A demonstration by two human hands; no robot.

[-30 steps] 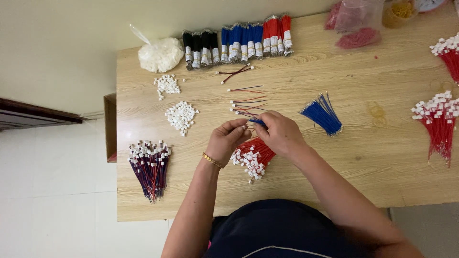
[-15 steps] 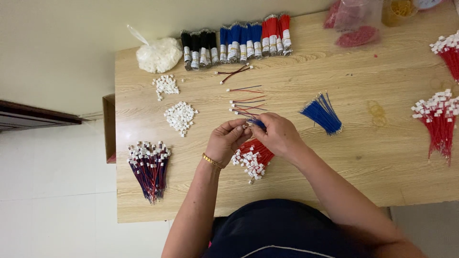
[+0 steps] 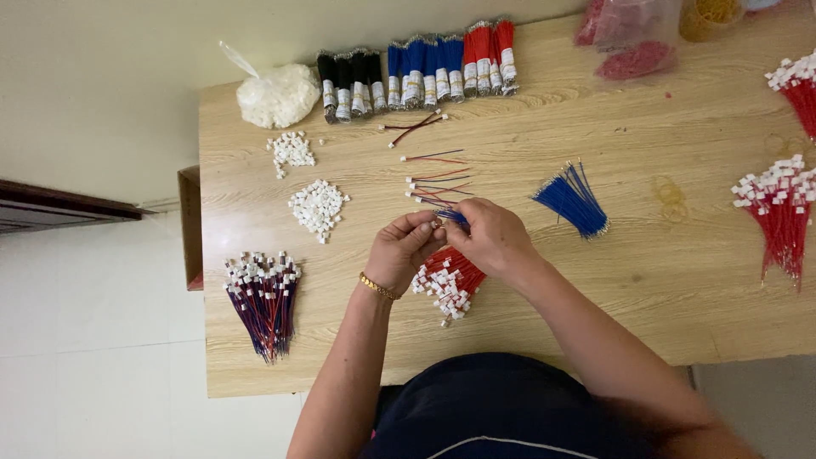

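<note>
My left hand [image 3: 406, 252] and my right hand [image 3: 491, 238] meet over the middle of the wooden table [image 3: 680, 280]. Their fingertips pinch a short blue wire with a small white connector [image 3: 448, 218] between them. Right under the hands lies a bundle of red wires with white connectors [image 3: 448, 280]. A loose bundle of blue wires [image 3: 574, 200] lies to the right of my right hand. Several finished wire pairs [image 3: 435, 180] lie just beyond the fingertips.
Two heaps of white connectors [image 3: 317, 207] [image 3: 291, 150] and a clear bag of them [image 3: 277, 93] lie at left. Banded black, blue and red wire bundles [image 3: 416, 68] line the far edge. A red-and-blue wire bundle [image 3: 264, 293] lies near left; red bundles [image 3: 782, 212] at right.
</note>
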